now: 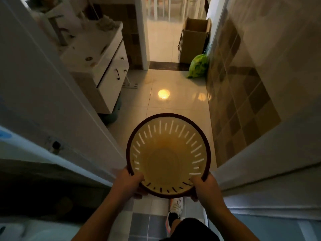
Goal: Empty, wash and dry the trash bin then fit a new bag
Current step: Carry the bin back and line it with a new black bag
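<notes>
I hold the trash bin (168, 157) in front of me above the tiled floor (177, 105), its empty yellow inside facing up. My left hand (129, 182) and right hand (205, 187) both grip its dark rim on the near side, thumbs hooked inside. A full green bag (198, 66) sits on the floor by the wall, beside a cardboard box (194, 40).
</notes>
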